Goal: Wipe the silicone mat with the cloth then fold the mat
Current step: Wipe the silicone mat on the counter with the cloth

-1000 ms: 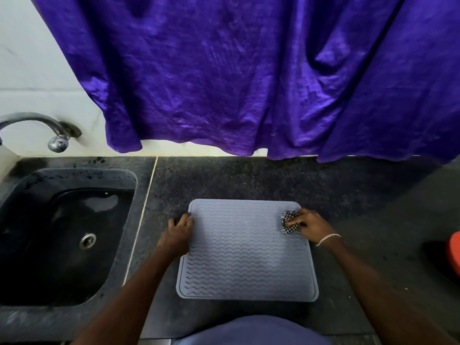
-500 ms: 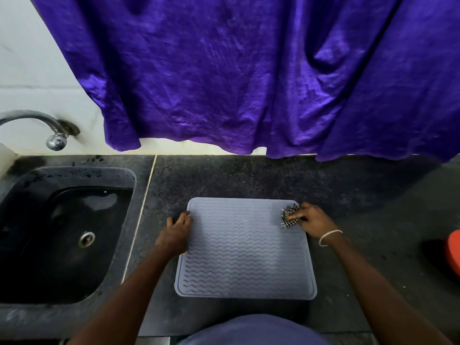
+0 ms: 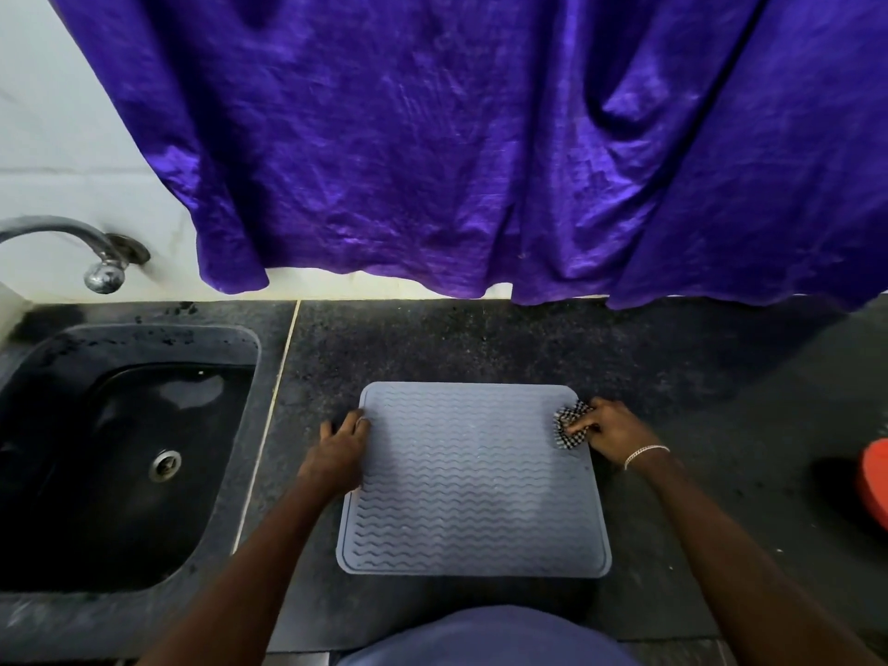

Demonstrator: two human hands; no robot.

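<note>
A grey silicone mat (image 3: 473, 478) with wavy ridges lies flat on the dark stone counter in front of me. My left hand (image 3: 339, 449) rests on the mat's left edge near the far corner, fingers spread and pressing it down. My right hand (image 3: 608, 427) grips a bunched black-and-white checked cloth (image 3: 569, 427) against the mat's right edge, close to the far right corner. A silver bracelet sits on my right wrist.
A black sink (image 3: 120, 454) with a drain fills the left side, under a metal tap (image 3: 103, 262). A purple curtain (image 3: 480, 137) hangs over the back wall. A red object (image 3: 874, 487) pokes in at the right edge.
My right hand with the cloth has stayed near the mat's far right corner, shifting only slightly along the right edge. My left hand has kept pressing the left edge.
</note>
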